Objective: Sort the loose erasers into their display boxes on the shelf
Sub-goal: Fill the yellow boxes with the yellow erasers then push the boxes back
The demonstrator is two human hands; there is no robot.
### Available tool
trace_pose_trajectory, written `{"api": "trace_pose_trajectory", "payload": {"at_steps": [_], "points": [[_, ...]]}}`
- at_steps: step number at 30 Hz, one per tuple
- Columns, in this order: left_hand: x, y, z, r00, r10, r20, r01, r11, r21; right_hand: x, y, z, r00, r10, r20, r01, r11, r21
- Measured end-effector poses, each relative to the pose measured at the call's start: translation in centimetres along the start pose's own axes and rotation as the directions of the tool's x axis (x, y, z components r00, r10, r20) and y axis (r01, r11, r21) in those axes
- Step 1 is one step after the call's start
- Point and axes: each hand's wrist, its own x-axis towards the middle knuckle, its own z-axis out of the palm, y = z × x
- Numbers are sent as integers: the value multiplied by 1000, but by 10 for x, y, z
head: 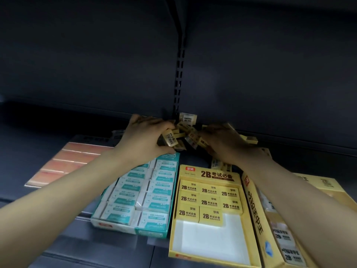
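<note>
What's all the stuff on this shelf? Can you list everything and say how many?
Loose erasers: a pile, too jumbled to count, yellow, at the back of the shelf between the hands.
Yellow box: one, middle front, holding eight yellow 2B erasers, front part bare.
Teal box: one, left of the yellow box, full of white and teal erasers.
Right box: one, yellow, at the right, partly hidden by the arm.
Pink pack: one, pink-orange, far left.
Shelf: one, dark grey.
Left hand: grips an eraser from the pile.
Right hand: rests on the pile, grip unclear.
</note>
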Motion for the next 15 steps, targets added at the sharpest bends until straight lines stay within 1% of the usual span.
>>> {"api": "trace_pose_trajectory", "payload": {"at_steps": [2,4,6,8,11,13,15], "points": [[-1,3,0,1000,-13,-24,12,999,-30,0,-2,1,999,41,-21,-39,998,54],[-2,6,0,999,-33,-12,32,996,-82,1,-4,1,998,51,-46,-46,994,102],[-3,8,-1,998,-58,19,61,984,-170,1,-5,0,997,74,-28,-66,974,219],[-5,10,-1,997,-76,35,82,965,-247,-2,-6,-5,995,95,5,-89,918,386],[-7,13,-1,994,-110,18,110,944,-312,-13,-5,-28,992,126,-31,-85,808,583],[-9,17,1,985,-170,18,162,900,-405,-27,-4,-48,989,144,-24,-92,744,661],[-11,23,5,971,-237,23,214,826,-521,-45,-5,-63,989,144,36,-128,703,699]]}}
